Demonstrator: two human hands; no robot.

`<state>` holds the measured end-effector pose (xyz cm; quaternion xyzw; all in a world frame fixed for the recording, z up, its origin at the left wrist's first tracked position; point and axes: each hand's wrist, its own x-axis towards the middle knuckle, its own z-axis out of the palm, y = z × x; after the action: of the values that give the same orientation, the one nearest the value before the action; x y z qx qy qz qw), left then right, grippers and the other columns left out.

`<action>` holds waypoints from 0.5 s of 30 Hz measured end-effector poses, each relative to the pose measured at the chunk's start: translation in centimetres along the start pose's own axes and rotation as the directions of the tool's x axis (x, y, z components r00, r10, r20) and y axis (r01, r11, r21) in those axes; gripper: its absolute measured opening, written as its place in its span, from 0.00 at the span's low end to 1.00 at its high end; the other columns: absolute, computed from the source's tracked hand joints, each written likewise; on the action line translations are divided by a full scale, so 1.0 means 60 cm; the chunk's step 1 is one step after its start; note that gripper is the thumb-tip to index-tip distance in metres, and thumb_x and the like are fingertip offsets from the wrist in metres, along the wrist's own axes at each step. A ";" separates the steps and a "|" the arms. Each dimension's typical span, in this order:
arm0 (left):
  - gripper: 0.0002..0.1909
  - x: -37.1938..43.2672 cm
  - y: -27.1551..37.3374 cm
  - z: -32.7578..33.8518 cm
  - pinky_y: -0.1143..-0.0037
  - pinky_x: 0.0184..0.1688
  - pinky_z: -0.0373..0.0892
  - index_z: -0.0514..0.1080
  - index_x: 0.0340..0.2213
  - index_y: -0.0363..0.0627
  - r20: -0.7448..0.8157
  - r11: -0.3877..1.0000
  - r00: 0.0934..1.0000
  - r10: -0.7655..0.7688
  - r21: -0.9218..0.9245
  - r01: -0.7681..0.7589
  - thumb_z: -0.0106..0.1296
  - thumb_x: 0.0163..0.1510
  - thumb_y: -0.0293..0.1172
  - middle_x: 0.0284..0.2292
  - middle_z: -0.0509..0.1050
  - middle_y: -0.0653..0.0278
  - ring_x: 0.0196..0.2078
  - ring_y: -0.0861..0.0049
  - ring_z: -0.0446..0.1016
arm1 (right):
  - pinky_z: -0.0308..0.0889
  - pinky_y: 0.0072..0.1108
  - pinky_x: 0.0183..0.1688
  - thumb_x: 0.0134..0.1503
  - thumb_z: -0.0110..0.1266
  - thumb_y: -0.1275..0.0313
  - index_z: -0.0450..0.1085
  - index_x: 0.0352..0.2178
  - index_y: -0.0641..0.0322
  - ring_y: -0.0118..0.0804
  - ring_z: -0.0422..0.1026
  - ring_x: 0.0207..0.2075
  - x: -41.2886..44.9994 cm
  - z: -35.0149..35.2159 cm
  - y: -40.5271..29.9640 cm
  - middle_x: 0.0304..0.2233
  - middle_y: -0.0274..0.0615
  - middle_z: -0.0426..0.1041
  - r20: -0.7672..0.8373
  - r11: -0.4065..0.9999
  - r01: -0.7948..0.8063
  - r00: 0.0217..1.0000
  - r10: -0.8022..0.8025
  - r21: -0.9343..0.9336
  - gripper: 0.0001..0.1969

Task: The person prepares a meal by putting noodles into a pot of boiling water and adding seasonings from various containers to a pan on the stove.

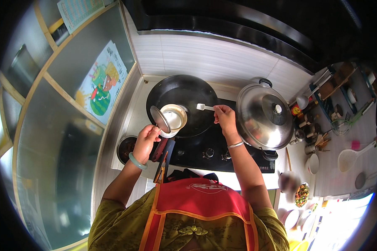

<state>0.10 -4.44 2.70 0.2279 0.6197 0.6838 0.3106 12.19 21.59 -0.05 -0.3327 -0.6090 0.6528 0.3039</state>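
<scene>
My left hand pinches the tilted round lid at its lower edge. Right beside that lid is an uncovered jar with a white substance inside. It overlaps the near left rim of a black wok; whether the jar is joined to the lid or rests on something, I cannot tell. Between the fingertips of my right hand is the handle of a small white spoon, held over the wok. The spoon's bowl looks white, and its contents are not clear.
A large lidded steel pot stands right of the wok on the black gas hob. At left, a small dark pot sits near a partition. Bowls and a dish of chopped food line the right counter. A range hood hangs above.
</scene>
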 end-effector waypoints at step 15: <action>0.10 -0.043 -0.028 0.141 0.80 0.31 0.60 0.63 0.27 0.45 0.288 0.970 0.953 -0.092 -0.189 0.151 0.36 0.54 0.37 0.24 0.64 0.71 0.27 0.85 0.62 | 0.60 0.18 0.19 0.53 0.46 0.65 0.64 0.38 0.68 0.24 0.63 0.14 -0.229 -0.110 -0.105 0.13 0.39 0.66 0.098 0.871 0.384 0.923 -0.372 -0.306 0.16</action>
<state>8.02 -0.23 2.28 0.2487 0.5080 0.6857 0.4581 25.60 14.94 6.86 -0.2400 -0.7652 0.4793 0.3567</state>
